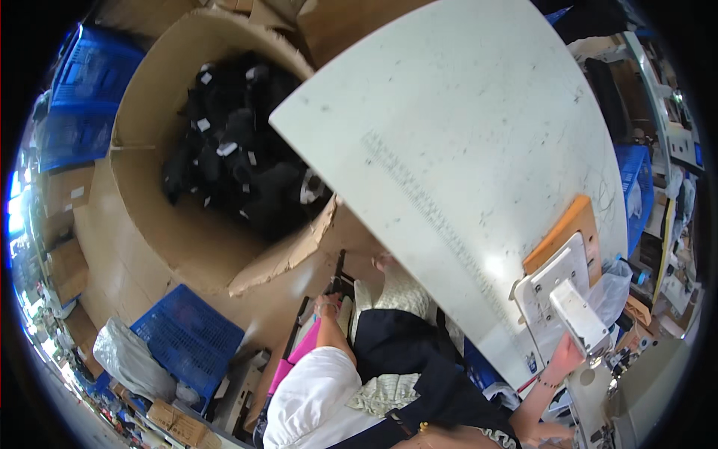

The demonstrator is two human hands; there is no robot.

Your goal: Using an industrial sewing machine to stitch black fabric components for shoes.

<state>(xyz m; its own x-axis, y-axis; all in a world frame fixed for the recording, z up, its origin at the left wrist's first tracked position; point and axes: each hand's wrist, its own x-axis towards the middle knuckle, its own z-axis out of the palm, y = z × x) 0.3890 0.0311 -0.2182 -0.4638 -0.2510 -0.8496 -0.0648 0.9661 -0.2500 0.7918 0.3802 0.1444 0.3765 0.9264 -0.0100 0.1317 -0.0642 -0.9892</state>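
My left hand (327, 302) is low beside my lap, its fingers bent at the dark edge of a seat or frame (283, 370) with a pink strip (301, 353). What the fingers grip is too small to make out. On the right, my right hand (566, 357) reaches up to the white head of a sewing machine (577, 314) and touches its near end; its fingertips are partly hidden there. The machine stands at the right end of a white worktable (464, 120), next to an orange-brown board (565, 233).
A large open cardboard box (149, 202) holds a heap of black items (232, 150) with white tags, left of the table corner. Blue crates (187, 333) stand on the floor, one beside a clear plastic bag (131, 359). More blue crates (90, 97) are stacked far left.
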